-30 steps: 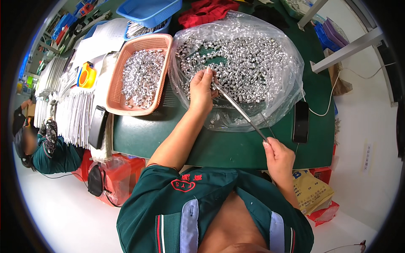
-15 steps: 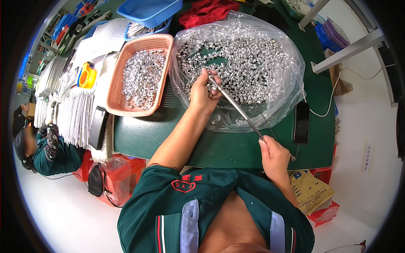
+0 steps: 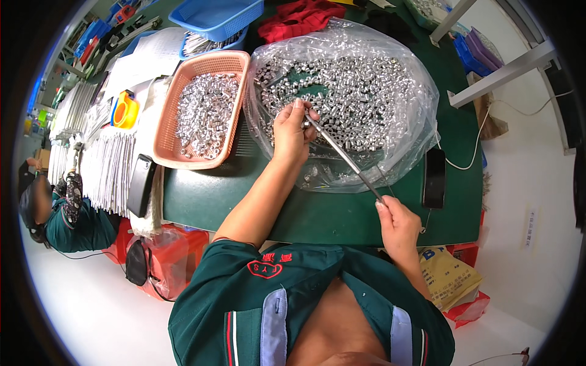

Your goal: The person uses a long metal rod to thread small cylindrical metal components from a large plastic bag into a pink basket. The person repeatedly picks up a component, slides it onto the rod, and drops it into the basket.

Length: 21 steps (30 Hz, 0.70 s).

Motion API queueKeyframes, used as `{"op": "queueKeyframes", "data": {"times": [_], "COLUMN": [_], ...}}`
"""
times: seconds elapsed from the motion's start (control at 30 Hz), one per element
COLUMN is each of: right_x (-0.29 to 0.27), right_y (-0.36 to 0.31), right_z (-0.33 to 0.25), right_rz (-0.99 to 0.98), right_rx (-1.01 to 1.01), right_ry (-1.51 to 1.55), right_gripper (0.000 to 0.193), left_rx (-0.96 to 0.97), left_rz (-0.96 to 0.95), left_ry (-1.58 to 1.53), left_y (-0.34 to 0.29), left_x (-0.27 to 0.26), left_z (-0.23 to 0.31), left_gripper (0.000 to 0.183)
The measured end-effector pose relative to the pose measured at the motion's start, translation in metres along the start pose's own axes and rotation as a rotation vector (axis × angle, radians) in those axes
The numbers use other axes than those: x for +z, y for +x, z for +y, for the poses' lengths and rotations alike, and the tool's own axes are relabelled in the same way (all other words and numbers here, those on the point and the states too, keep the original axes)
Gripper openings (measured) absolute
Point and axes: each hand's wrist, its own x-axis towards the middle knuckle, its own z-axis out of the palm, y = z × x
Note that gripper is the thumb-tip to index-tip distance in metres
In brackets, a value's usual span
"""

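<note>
My right hand [image 3: 398, 224] is closed round the near end of a long thin metal rod [image 3: 345, 156], which slants up and left. My left hand [image 3: 293, 131] is at the rod's far tip, its fingers curled together with a small shiny metal sleeve showing between them. Its palm side is partly hidden. Beneath and beyond both hands lies a clear plastic bag [image 3: 421, 79], spread open, with a heap of small silvery metal sleeves [image 3: 366, 91] on it. Left of my left hand, an orange basket [image 3: 163, 137] holds more sleeves.
On the green table [image 3: 201, 198], a black phone [image 3: 434, 177] lies right of the bag. Blue baskets [image 3: 213, 21] and red cloth [image 3: 299, 18] lie at the back. Bundled rods [image 3: 113, 171] are at left, near another person [image 3: 79, 219]. A metal post [image 3: 494, 76] stands at right.
Little differs. My left hand has shifted very slightly at the rod's tip, and the right hand keeps its hold; the whole view has drifted slightly.
</note>
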Motion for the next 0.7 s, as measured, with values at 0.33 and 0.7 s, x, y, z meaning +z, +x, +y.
{"op": "queueKeyframes", "data": {"times": [0.33,0.7], "right_x": [0.013,0.013], "right_y": [-0.006,-0.004], "right_z": [0.024,0.008], "right_rz": [-0.359,0.131], "right_rx": [0.568,-0.064], "right_ry": [0.859,-0.054], "right_gripper": [0.019,0.013], "left_rx": [-0.135,0.043], "left_rz": [-0.084,0.044], "left_ry": [-0.207,0.070], "left_y": [0.001,-0.003], "left_x": [-0.003,0.004], "left_z": [0.000,-0.003], "left_gripper": [0.021,0.018]}}
